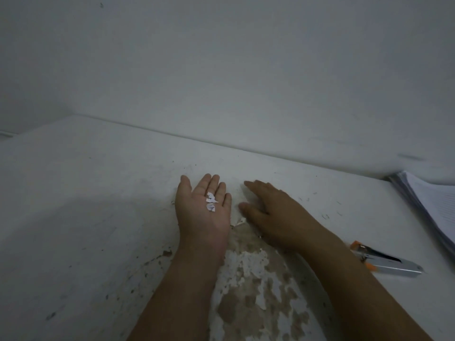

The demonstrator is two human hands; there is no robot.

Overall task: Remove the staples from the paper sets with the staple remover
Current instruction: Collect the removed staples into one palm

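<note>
My left hand [203, 207] lies palm up over the middle of the white table [86, 205], fingers straight, with a few small torn paper scraps [211, 202] resting on the palm. Just right of it, my right hand [267, 212] is palm down with its fingers flat against the table surface. An orange and silver stapler-like tool [386, 260] lies on the table to the right, apart from both hands. A stack of lined paper sets [428, 207] sits at the far right edge of the view. Several loose staples [326, 216] are scattered on the table between my right hand and the stack.
A white wall [221, 70] rises directly behind the table. The table's coating is worn and flaked to brown patches [258, 291] near me, between my forearms.
</note>
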